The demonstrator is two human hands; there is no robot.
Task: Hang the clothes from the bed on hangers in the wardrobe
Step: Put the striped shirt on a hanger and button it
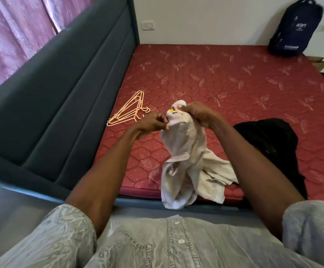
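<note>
Both hands, left [153, 122] and right [198, 113], pinch the pale shirt [184, 157] by what looks like its collar above the bed [234, 84]; the hangers [130, 109] lie beside. One slipping pinch drops it crumpled.

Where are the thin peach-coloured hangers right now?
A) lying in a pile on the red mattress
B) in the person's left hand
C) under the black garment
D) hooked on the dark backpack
A: the thin peach-coloured hangers lie piled on the red quilted mattress, untouched.
</note>
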